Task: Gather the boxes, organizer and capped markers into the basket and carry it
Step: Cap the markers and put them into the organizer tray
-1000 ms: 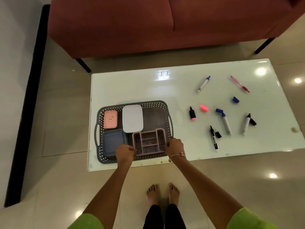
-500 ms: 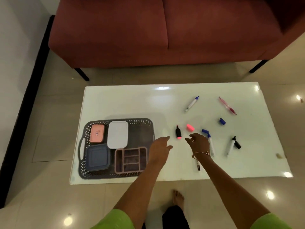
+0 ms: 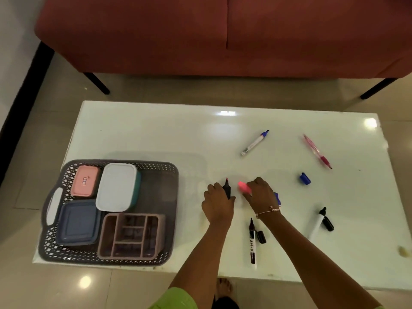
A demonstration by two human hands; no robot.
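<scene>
The grey basket (image 3: 171,219) sits at the table's left front and holds a pink box (image 3: 84,180), a white-lidded box (image 3: 116,186), a blue box (image 3: 77,221) and the pink organizer (image 3: 131,236). My left hand (image 3: 217,202) is closed around the black highlighter (image 3: 227,189), whose pink tip points away. Just to its right, my right hand (image 3: 260,194) pinches the pink cap (image 3: 244,188). Loose on the table lie a blue marker (image 3: 255,142), a blue cap (image 3: 304,178), a black marker (image 3: 252,243) beside its cap (image 3: 261,237), and a white marker (image 3: 316,224) beside its black cap (image 3: 328,223).
A pink pen (image 3: 317,151) lies at the far right of the white glossy table (image 3: 156,134). A blue object (image 3: 277,196) shows partly behind my right wrist. A red sofa (image 3: 223,34) stands behind the table. My bare foot (image 3: 224,286) is at the near edge.
Both hands left the organizer in the basket and moved right. The left hand took hold of the black highlighter and the right hand took its pink cap.
</scene>
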